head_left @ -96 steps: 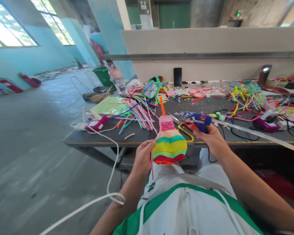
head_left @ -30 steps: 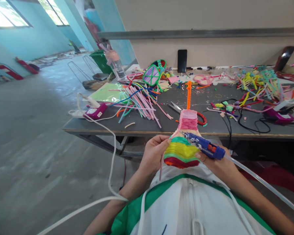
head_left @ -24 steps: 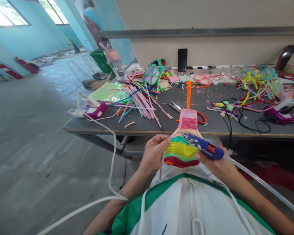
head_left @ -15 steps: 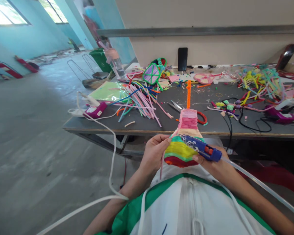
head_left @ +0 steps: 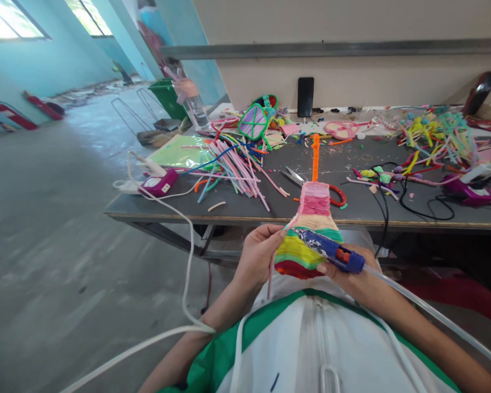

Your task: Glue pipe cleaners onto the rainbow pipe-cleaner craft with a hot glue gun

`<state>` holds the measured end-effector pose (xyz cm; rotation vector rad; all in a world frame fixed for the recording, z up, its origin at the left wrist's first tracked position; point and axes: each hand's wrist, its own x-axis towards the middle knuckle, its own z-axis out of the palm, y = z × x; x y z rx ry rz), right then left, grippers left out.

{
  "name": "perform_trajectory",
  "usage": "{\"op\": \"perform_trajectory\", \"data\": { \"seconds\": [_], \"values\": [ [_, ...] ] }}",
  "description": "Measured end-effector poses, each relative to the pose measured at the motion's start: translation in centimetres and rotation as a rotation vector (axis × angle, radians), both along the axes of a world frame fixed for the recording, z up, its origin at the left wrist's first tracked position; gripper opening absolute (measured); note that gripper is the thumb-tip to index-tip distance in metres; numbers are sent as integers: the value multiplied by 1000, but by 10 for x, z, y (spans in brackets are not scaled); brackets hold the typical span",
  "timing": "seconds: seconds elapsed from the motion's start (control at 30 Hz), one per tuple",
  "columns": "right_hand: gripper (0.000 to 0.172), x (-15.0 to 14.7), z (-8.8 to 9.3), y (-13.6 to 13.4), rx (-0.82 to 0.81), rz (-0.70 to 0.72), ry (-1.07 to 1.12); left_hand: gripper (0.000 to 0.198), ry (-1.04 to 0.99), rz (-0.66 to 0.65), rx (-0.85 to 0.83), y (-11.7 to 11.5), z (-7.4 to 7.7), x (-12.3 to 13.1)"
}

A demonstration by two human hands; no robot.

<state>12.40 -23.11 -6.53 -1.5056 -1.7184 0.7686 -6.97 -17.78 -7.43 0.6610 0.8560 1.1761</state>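
Note:
A guitar-like craft piece [head_left: 300, 248] made of striped, coloured pipe cleaners hangs in front of my chest, its narrow pink end towards the table. My left hand [head_left: 258, 252] is closed at its left edge, pinching a pink pipe cleaner [head_left: 270, 279] whose loose end dangles below. In my right hand [head_left: 354, 270] is a blue glue gun [head_left: 335, 255] with a smeared tip and a long clear glue stick [head_left: 429, 310] sticking out of its back. The tip lies over the craft's left edge, close to my left fingertips. My right thumb touches the craft's lower right.
On the table [head_left: 237, 210] lie scissors [head_left: 337, 194], an orange stem [head_left: 316, 158], pink pipe cleaners [head_left: 233, 169] and a tangled pile [head_left: 437, 136]. A phone [head_left: 305, 97] leans at the back. A white cable [head_left: 187, 273] hangs off the left edge.
The glue gun has shifted a little to the left, its tip now nearer my left fingertips. My left hand and the craft piece have hardly moved.

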Motion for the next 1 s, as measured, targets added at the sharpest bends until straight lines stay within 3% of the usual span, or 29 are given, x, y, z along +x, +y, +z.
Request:
{"op": "perform_trajectory", "data": {
  "seconds": [0.23,0.43,0.7,1.0],
  "values": [
    [32,6,-3,1,14,-16,-18,19,20,12,-5,0,2,1],
    [29,9,-1,1,1,-121,-89,19,27,-7,8,0,0,0],
    [30,6,-2,1,3,11,0,17,7,-14,16,1,0,0],
    [27,11,9,2,-68,-140,-19,19,2,12,6,5,-2,-1]
  ]
}}
